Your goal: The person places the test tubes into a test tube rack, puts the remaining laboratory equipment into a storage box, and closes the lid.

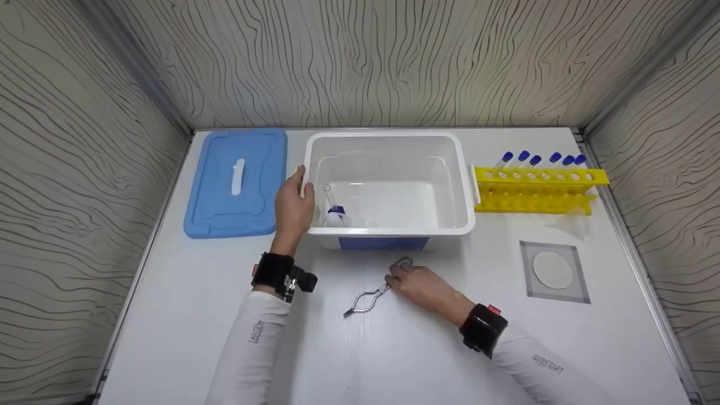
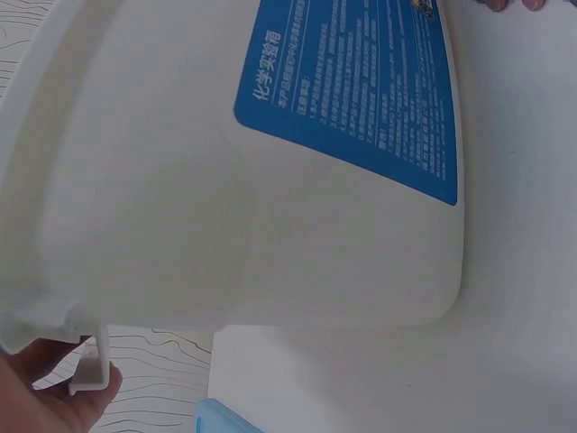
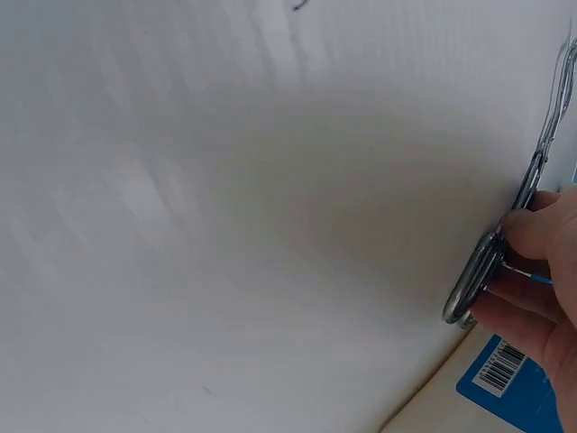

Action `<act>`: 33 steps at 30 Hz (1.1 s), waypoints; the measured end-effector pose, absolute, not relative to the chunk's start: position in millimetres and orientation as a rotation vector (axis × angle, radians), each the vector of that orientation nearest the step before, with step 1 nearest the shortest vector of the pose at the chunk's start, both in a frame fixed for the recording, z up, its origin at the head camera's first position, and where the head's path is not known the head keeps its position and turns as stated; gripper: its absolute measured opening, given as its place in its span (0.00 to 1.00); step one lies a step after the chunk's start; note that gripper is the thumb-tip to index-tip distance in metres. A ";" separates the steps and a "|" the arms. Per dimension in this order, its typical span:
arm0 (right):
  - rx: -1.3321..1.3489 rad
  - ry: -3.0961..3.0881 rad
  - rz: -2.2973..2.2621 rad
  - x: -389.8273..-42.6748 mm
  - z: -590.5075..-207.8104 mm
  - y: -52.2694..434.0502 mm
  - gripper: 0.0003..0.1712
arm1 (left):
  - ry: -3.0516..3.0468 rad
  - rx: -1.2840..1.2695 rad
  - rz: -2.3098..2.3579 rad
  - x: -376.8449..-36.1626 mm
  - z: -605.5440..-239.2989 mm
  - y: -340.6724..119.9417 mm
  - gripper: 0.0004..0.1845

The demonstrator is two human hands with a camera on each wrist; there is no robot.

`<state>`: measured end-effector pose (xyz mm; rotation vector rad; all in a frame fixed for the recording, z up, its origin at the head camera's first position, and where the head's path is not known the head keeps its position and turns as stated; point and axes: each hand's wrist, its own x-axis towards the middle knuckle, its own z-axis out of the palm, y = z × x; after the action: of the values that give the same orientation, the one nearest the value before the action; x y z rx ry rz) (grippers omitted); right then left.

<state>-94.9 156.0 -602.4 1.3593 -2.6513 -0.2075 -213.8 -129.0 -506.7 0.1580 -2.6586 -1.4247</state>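
- Right hand [image 1: 419, 284] pinching metal tongs [image 1: 372, 295] by the loop handles, flat on the surface [image 1: 185, 315] before the white bin [image 1: 388, 230]; thin wire could slip.
- Left hand [image 1: 292, 208] gripping the bin's rim; could tip the tube [image 1: 332, 208] inside.

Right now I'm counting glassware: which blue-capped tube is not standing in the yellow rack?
The blue-capped tube lying tilted inside the white bin, by the left hand; the others stand upright in the yellow rack.
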 end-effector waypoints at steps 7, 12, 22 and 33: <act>1.386 -2.696 -0.174 -98.2 -595.9 152.7 0.12 | -2.657 0.158 -1.427 -214.7 -506.7 -129.5 0.27; 1.373 -2.747 -0.128 -99.3 -595.1 151.3 0.07 | -2.667 0.154 -1.423 -214.3 -505.6 -129.1 0.27; 1.293 -2.787 -0.032 -97.3 -602.0 154.1 0.04 | -2.683 0.164 -1.408 -214.4 -503.0 -128.3 0.27; 1.229 -2.700 0.127 -94.9 -585.9 157.9 0.07 | -2.680 0.155 -1.399 -212.6 -505.2 -129.1 0.27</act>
<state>-94.9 157.9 -585.9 1.2291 -2.7003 0.1274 -212.6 -129.1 -505.2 0.1548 -2.6800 -1.3990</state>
